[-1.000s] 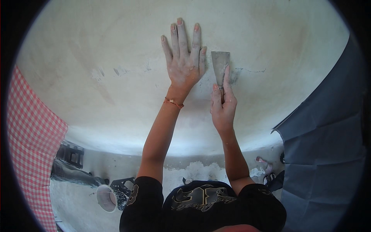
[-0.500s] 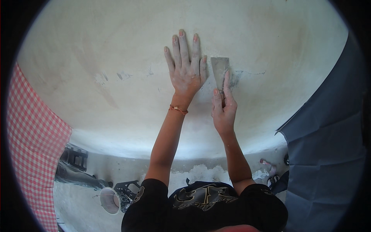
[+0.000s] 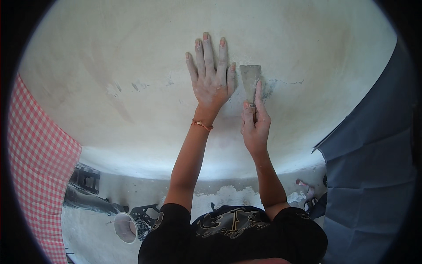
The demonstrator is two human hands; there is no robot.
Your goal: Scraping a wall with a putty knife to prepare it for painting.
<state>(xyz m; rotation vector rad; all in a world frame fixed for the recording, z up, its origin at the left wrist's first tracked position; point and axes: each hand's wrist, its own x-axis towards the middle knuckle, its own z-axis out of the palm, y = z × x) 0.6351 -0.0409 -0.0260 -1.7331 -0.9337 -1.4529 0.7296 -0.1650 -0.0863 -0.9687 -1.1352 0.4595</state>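
My left hand [image 3: 212,81] lies flat against the pale plastered wall [image 3: 154,48], fingers spread and coated in white dust. To its right, my right hand [image 3: 256,123] is closed round the handle of a putty knife [image 3: 250,77]. Its index finger stretches along the metal blade, and the blade's wide edge points up the wall. Grey smears and a thin dark crack [image 3: 288,82] run across the wall to the right of the blade. More scuffed grey patches [image 3: 140,85] show left of my left hand. Most of the handle is hidden in my palm.
A red-and-white checked cloth [image 3: 39,163] hangs on the left, a dark blue-grey sheet [image 3: 369,176] on the right. Below left are a white bucket [image 3: 125,228], a black plastic stool [image 3: 147,213] and a person's leg [image 3: 90,200]. A sandalled foot [image 3: 310,204] shows at lower right.
Almost nothing differs. Both hands and the putty knife keep their places on the wall, with only a very slight shift of the view.
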